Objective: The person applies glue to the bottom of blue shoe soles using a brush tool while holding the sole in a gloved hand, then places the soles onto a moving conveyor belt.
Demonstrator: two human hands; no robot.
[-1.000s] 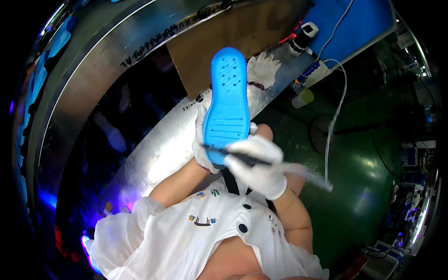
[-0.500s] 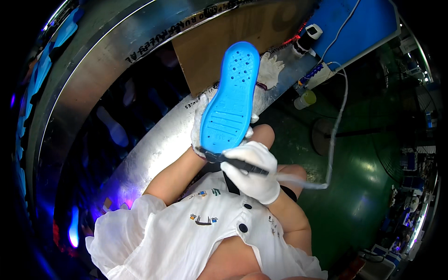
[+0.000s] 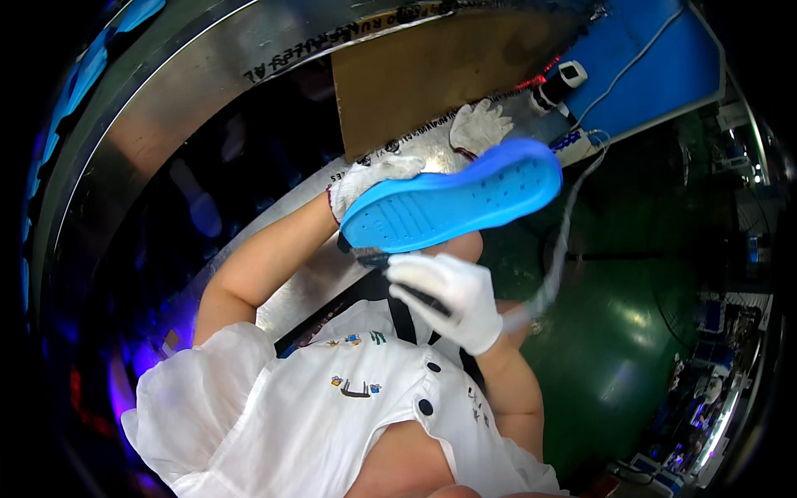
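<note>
Beneath the person's right side spreads a green floor (image 3: 614,357), and to the left of it is a metal table (image 3: 303,290). Toward the table's far side is a brown board (image 3: 432,79), with a blue panel (image 3: 656,66) to its right. Between the brown board and the person's lap, a blue shoe sole (image 3: 448,199) is held up near the table's edge, tilted, its dotted end toward the right and its ribbed end toward the left. The left hand (image 3: 374,178), in a white glove, grips the sole along its far edge, some fingers hidden. The right hand (image 3: 452,303), also gloved, is closed around a black tool (image 3: 425,299). A spare white glove (image 3: 480,126) rests beyond the sole. The tool's tip sits just beside the ribbed end; whether they touch cannot be told.
</note>
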